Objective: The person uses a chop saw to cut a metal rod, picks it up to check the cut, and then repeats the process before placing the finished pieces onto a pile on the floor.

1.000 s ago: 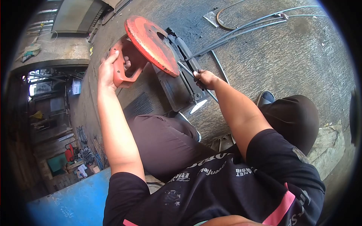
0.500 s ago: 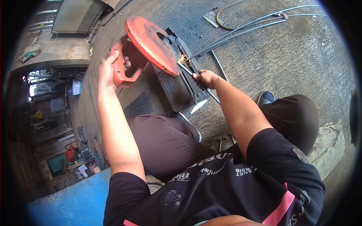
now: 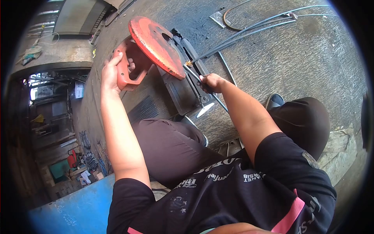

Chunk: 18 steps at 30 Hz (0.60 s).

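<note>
My left hand is wrapped round the red handle of a cut-off saw. The saw's scuffed red disc guard hides most of the cutting wheel. Below the guard lies the dark saw base on the floor. In my right hand is a thin metal rod, its far end in under the guard's edge and its near end sticking out behind my hand. A small burst of sparks glows where rod and guard meet.
Long metal rods stretch over the concrete floor at the upper right. My shoe rests right of the saw. A blue panel lies at lower left, with tools and scrap behind it.
The spark burst has become smaller. My right hand has shifted very slightly on or with the rod. My left hand and the saw guard look nearly still.
</note>
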Available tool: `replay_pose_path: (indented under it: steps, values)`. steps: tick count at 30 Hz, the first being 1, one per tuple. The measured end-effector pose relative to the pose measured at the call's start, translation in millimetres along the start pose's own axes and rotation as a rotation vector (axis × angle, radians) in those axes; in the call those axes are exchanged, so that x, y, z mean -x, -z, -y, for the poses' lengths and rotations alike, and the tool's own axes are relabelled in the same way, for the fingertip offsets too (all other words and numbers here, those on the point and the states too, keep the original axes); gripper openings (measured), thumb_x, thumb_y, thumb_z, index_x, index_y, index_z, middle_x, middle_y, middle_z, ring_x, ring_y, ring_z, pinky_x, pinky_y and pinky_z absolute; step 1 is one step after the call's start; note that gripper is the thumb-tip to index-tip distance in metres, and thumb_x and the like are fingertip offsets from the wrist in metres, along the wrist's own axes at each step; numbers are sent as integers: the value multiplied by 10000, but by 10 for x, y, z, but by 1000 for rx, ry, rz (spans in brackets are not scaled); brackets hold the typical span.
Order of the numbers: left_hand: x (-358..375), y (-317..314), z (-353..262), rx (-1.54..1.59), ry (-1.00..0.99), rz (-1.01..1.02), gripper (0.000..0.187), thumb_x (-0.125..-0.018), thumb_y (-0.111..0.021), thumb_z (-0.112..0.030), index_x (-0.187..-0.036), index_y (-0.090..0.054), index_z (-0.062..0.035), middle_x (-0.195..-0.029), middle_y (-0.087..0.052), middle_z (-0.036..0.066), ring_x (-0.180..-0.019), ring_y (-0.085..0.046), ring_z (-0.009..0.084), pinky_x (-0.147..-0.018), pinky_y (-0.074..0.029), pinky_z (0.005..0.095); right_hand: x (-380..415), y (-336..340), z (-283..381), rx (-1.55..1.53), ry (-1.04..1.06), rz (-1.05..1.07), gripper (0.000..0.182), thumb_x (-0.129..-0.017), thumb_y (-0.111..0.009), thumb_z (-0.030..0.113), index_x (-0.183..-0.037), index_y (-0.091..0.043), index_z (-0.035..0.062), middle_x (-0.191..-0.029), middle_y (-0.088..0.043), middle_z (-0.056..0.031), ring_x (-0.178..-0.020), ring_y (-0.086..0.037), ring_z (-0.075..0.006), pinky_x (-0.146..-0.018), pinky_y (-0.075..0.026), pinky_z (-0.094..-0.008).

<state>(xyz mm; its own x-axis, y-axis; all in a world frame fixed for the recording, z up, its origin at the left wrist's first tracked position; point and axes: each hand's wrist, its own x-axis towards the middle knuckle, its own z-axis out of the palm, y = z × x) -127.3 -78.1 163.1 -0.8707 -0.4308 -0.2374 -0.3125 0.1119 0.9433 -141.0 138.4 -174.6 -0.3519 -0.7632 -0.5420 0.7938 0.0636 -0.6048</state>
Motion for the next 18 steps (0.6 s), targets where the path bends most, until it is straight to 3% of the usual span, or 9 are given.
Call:
replay_pose_path:
  steps: [4, 9, 15, 18]
  values:
    - [-6, 17, -1, -1, 5, 22, 389, -911, -599, -170, -1206, -407, -4, -933, -599, 168, -770, -634, 226, -630, -566, 328, 127, -88, 49, -7, 18, -60, 302, -984, -497, 354, -924, -557, 65, -706, -541, -57, -577, -494, -162, -533, -426, -313]
    - [-13, 27, 2, -8, 5, 36, 395, -910, -604, -178, -1209, -415, -2, -933, -601, 164, -764, -633, 222, -633, -567, 326, 146, -87, 1, -177, 60, -60, 275, -935, -598, 358, -944, -488, 106, -787, -543, -27, -627, -497, -151, -551, -420, -300]
    - [-2, 18, -5, 1, 12, 22, 398, -908, -606, -175, -1201, -390, -13, -931, -599, 169, -754, -634, 221, -626, -568, 326, 65, -53, -86, -190, 114, -2, 318, -867, -693, 364, -961, -527, 110, -809, -511, -27, -682, -483, -165, -577, -412, -316]
    - [4, 27, -19, -26, 22, 26, 406, -906, -609, -176, -1195, -373, -19, -934, -598, 171, -758, -635, 221, -625, -568, 327, 83, -54, -47, -180, 60, -11, 287, -893, -657, 372, -940, -542, 113, -785, -510, -22, -686, -485, -161, -576, -415, -317]
